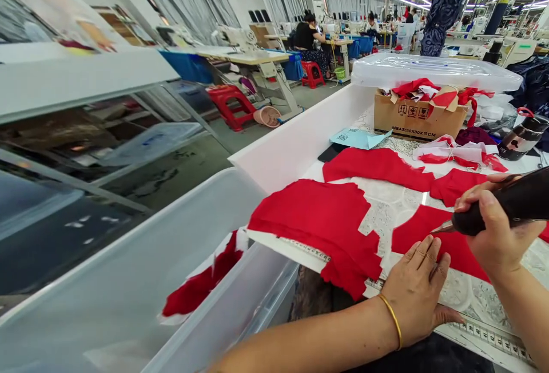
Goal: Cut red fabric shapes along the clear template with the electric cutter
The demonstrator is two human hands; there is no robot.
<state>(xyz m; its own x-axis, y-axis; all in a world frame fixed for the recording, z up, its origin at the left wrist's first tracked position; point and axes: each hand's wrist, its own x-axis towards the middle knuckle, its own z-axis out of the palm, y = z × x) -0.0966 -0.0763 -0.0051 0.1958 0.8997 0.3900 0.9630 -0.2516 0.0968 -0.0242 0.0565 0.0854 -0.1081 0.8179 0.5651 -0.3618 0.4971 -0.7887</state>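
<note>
My right hand (500,224) is wrapped round a thick black hand tool (506,204) with a narrow, pointed metal tip; its exact kind does not show. The tip meets a red fabric piece (412,227) lying on the patterned white tabletop (380,204). Close to the tip, my left hand (416,290) lies flat, fingertips on the near edge of that red piece, thumb stretched to the right. A gold bangle circles the left wrist. Left of my hands, a larger red fabric piece (317,224) with jagged edges hangs partly over the table's front edge.
A measuring tape (493,336) runs along the front edge. Further back are more red pieces (373,166), a pale blue paper (360,137), a cardboard box (418,115) of scraps and a black bottle (521,138). A translucent bin (128,247) stands left. Other people work beyond.
</note>
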